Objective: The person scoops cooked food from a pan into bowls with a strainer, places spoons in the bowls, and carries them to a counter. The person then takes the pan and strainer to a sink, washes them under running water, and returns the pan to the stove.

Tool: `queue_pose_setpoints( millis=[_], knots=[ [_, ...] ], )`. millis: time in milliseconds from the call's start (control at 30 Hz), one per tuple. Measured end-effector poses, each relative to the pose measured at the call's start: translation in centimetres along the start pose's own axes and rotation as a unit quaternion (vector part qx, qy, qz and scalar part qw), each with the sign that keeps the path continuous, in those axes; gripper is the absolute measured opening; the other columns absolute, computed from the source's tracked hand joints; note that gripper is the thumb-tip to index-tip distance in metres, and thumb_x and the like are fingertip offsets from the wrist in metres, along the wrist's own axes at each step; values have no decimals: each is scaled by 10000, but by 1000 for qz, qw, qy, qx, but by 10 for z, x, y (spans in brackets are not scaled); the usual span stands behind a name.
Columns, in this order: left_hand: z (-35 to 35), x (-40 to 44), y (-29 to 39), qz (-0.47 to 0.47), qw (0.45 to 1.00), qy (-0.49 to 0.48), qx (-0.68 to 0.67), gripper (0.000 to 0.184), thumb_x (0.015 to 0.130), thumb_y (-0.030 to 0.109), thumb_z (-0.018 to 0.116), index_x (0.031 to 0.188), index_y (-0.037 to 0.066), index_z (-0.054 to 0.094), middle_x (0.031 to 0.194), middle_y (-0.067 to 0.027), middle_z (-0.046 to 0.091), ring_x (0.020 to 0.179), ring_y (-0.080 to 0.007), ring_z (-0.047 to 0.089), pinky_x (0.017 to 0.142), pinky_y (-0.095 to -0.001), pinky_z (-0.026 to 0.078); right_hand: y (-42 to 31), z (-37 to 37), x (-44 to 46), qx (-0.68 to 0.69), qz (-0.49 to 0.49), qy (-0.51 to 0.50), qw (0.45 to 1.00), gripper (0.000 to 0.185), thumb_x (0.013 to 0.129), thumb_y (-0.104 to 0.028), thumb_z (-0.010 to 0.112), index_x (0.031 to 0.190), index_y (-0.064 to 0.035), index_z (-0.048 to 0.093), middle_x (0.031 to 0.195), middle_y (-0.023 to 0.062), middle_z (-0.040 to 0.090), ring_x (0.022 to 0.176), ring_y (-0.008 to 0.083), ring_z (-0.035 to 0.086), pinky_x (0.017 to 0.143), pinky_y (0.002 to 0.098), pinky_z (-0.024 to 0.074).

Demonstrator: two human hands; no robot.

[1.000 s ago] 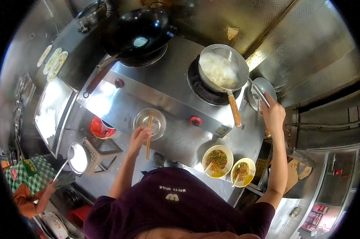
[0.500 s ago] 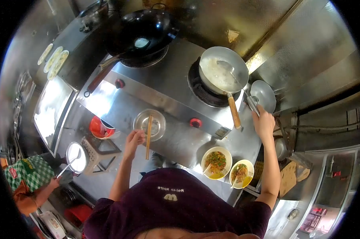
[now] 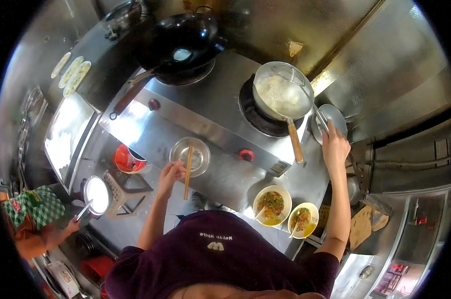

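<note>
My right hand (image 3: 335, 144) is closed around the metal handle of a ladle (image 3: 324, 119). Its head lies over the far side of a metal pan (image 3: 263, 97), which holds pale, steaming liquid and white pieces. The pan has a wooden handle (image 3: 295, 142) and sits on the right burner. My left hand (image 3: 172, 175) pinches a pair of wooden chopsticks (image 3: 187, 174), whose upper ends are over a metal bowl (image 3: 201, 155) on the counter.
Two bowls of food topped with greens, a larger bowl (image 3: 272, 205) and a smaller bowl (image 3: 303, 220), stand at the counter's front edge. A black wok (image 3: 160, 42) occupies the left burner. At left, a person's hand (image 3: 72, 226) holds a utensil in a white-filled pot (image 3: 97, 195).
The ladle's head has risen out of the liquid toward the pan's far rim, and the liquid looks more stirred up. My left hand and the chopsticks stay over the metal bowl.
</note>
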State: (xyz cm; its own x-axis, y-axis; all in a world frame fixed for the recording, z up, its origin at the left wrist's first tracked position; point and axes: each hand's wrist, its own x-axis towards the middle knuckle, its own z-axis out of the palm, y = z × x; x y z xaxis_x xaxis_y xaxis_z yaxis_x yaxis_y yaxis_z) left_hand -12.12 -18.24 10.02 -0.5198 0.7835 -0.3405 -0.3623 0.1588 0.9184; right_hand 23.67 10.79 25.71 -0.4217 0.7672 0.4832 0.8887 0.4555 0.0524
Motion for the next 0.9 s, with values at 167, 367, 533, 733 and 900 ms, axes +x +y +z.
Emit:
queue_pose_setpoints(
  millis=[167,367,533,733,900],
  knots=[
    [-8,-3,-6,-5,1000,21,-8,185,876,217,489,949,63,560,783,3,565,679,-77,532,657,-201,435,11,43,14,-48,-31,-15,998,329,762,-210,586,1074,-128,523,725,92,587,630,270,596,504,365,479],
    [-8,1,-9,-4,1000,15,-5,186,871,218,491,931,56,558,771,0,561,669,-78,524,634,-203,422,16,33,6,-77,-158,26,984,348,744,-135,568,1090,-159,548,717,39,544,619,205,572,516,320,476],
    [0,6,-6,-12,1000,10,3,196,870,215,487,940,45,554,772,-10,566,671,-80,519,637,-200,415,42,-2,1,-127,-247,52,959,463,683,-104,594,1139,-161,538,664,35,432,627,182,503,520,299,447],
    [3,7,-5,-25,1000,2,3,194,871,209,473,946,51,556,772,-9,566,690,-83,526,641,-198,415,68,-34,-15,-103,-183,28,977,491,651,-101,642,1128,-163,549,695,45,465,652,195,508,567,312,443],
    [9,8,-7,-31,999,4,9,195,872,217,469,949,62,559,782,1,561,704,-84,529,648,-200,418,67,-47,-37,41,-22,21,999,384,751,-108,619,1130,-140,567,744,86,554,650,238,538,586,331,441]
  ],
)
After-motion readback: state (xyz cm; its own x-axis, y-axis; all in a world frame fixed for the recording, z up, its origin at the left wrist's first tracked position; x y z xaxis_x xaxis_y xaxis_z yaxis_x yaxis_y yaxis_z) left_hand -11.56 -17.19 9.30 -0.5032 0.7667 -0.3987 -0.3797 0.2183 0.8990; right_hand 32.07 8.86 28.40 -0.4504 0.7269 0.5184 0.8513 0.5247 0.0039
